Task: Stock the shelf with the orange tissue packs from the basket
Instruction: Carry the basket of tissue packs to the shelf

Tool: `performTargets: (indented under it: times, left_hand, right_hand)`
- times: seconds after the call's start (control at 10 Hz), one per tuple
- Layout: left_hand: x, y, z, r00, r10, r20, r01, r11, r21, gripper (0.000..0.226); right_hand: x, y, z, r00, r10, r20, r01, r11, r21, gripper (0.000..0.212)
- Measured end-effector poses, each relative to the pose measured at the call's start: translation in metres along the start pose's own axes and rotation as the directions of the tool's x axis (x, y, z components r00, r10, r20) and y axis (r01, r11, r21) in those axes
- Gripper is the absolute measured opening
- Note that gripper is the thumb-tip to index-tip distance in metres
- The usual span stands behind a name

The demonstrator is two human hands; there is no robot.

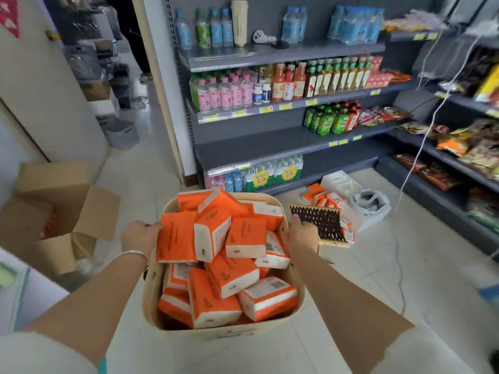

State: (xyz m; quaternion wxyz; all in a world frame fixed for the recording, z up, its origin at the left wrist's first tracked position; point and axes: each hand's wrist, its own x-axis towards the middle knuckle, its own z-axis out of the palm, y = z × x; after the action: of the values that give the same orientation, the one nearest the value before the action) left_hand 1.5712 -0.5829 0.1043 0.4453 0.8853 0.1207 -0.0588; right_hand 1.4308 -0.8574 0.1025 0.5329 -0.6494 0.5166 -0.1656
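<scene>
A pale cream basket [151,298] fills the lower middle of the head view, heaped with several orange and white tissue packs [213,236]. My left hand [140,236] grips the basket's left rim. My right hand [302,233] grips its right rim. The basket hangs above the floor between my arms. Ahead stands the grey shelf unit [270,143]; the left part of its second-lowest board is bare. More orange tissue packs [321,197] lie on the floor at the shelf's foot.
Drink bottles fill the upper shelves [283,85]. A dark lattice panel [321,225] lies beside my right hand, near a white bag [370,206]. Open cardboard boxes [62,201] sit on the left. Snack shelves [459,147] run along the right, with a white cable [421,147] hanging.
</scene>
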Motion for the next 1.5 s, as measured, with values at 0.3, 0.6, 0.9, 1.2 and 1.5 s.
performTargets:
  times: [0.3,0.6,0.9,1.2,1.5]
  left_hand:
    - [0.108,0.073,0.092,0.996,-0.025,0.086,0.035,0.993,-0.111,0.03]
    - [0.22,0.127,0.142,0.984,-0.132,0.12,0.149,0.978,-0.147,0.025]
    - [0.326,0.145,0.161,0.972,-0.232,0.041,0.235,0.967,-0.101,0.025]
    - [0.438,0.15,0.168,0.933,-0.359,-0.029,0.353,0.928,-0.123,0.024]
    - [0.487,0.124,0.164,0.825,-0.561,-0.066,0.541,0.818,-0.194,0.028]
  right_hand:
    - [0.109,-0.038,0.039,0.998,0.059,0.031,-0.065,0.956,0.287,0.02]
    - [0.214,-0.131,0.098,1.0,0.017,-0.01,-0.018,0.998,-0.066,0.025]
    - [0.33,-0.164,0.215,0.941,0.151,0.303,-0.141,0.989,-0.053,0.016]
    - [0.386,-0.212,0.325,0.933,0.188,0.307,-0.072,0.934,-0.351,0.019]
    - [0.429,-0.252,0.419,0.852,0.178,0.491,0.123,0.845,-0.52,0.035]
